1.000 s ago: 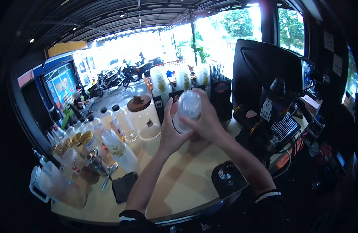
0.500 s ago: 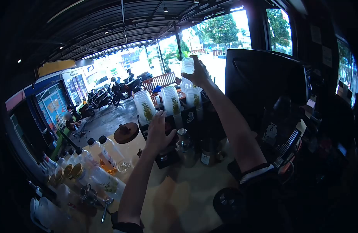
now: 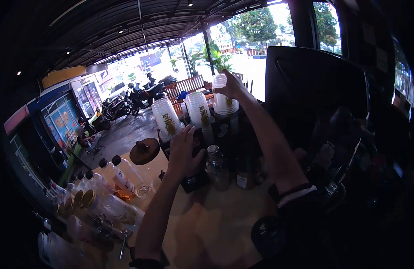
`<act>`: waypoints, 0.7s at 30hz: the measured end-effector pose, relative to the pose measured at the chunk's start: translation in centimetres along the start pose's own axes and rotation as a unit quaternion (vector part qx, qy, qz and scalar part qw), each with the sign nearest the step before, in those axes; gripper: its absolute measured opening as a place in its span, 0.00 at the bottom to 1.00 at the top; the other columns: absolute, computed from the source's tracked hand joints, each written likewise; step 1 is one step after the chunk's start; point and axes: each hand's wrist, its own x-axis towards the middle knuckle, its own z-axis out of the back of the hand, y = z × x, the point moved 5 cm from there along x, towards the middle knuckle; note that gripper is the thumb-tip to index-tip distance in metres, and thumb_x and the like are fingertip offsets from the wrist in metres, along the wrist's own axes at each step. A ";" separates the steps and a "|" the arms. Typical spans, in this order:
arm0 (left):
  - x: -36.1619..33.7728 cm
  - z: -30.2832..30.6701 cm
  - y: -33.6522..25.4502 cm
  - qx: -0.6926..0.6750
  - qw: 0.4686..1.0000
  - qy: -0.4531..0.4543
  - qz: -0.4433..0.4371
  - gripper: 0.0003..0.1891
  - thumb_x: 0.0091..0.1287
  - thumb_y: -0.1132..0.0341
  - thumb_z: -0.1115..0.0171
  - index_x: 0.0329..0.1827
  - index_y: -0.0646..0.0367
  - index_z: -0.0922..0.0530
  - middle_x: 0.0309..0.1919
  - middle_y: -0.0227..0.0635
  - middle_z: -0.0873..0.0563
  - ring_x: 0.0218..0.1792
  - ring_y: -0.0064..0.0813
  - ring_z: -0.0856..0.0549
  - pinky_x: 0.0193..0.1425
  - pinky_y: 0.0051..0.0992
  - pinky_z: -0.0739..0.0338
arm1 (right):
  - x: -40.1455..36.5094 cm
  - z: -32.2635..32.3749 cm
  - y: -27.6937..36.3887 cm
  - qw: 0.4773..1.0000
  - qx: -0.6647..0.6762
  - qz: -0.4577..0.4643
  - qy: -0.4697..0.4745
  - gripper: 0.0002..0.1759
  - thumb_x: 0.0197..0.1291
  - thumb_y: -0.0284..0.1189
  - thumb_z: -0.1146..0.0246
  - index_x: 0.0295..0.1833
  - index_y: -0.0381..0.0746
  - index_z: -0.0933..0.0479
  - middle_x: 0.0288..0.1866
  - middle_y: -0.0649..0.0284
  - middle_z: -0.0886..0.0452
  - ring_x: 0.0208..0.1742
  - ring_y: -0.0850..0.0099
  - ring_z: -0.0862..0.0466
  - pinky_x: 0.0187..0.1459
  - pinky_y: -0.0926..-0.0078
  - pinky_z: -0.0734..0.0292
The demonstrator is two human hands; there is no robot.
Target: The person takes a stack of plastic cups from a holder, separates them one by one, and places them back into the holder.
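Observation:
My right hand (image 3: 232, 87) is raised and grips a clear plastic cup (image 3: 220, 81) on top of the right-hand cup stack (image 3: 225, 104). My left hand (image 3: 183, 152) is spread open against the front of the black cup holder (image 3: 194, 159), just below the left cup stack (image 3: 166, 117) and the middle cup stack (image 3: 200, 110). All the cups are upside down with a yellow-green print. A metal shaker (image 3: 214, 166) stands just right of my left hand.
Syrup bottles (image 3: 118, 176), gold-lidded jars (image 3: 82, 198) and a brown-lidded jar (image 3: 145, 152) line the counter's left side. A large black machine (image 3: 314, 89) fills the right. A round black device (image 3: 270, 233) sits at the counter's near right.
One second ago both hands held a cup over the counter. My right hand has since carried it up onto the right stack; my left hand moved to the cup holder.

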 end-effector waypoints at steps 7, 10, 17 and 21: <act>0.0 0.2 -0.3 -0.006 1.000 -0.007 0.003 0.38 0.56 0.56 0.33 0.68 0.60 0.39 0.66 0.48 0.35 0.67 0.48 0.35 0.70 0.45 0.45 | -1.7 -0.5 -1.6 0.998 0.040 0.045 -0.009 0.41 0.38 0.42 0.23 0.60 0.42 0.32 0.51 0.49 0.21 0.54 0.54 0.21 0.54 0.60 0.25; 0.2 0.1 -0.4 -0.005 1.000 -0.018 0.002 0.39 0.55 0.57 0.33 0.68 0.60 0.39 0.65 0.48 0.34 0.65 0.49 0.34 0.70 0.45 0.45 | -2.0 -1.1 -1.7 0.999 0.010 0.046 -0.018 0.43 0.39 0.44 0.23 0.61 0.42 0.33 0.51 0.49 0.21 0.54 0.52 0.21 0.54 0.59 0.25; -0.4 0.7 -1.0 -0.015 1.000 -0.027 0.002 0.38 0.55 0.58 0.33 0.68 0.59 0.39 0.65 0.48 0.34 0.65 0.49 0.34 0.69 0.46 0.44 | -2.9 -0.7 -0.9 0.999 -0.042 -0.011 -0.003 0.47 0.39 0.47 0.24 0.63 0.42 0.36 0.56 0.48 0.24 0.58 0.52 0.24 0.57 0.58 0.27; -1.5 2.5 -1.7 -0.027 0.999 -0.022 0.005 0.38 0.53 0.58 0.33 0.67 0.60 0.38 0.65 0.48 0.34 0.66 0.49 0.34 0.69 0.46 0.43 | -3.6 0.0 0.6 0.986 -0.165 -0.021 -0.014 0.53 0.41 0.52 0.27 0.69 0.41 0.42 0.64 0.43 0.33 0.62 0.47 0.29 0.58 0.54 0.28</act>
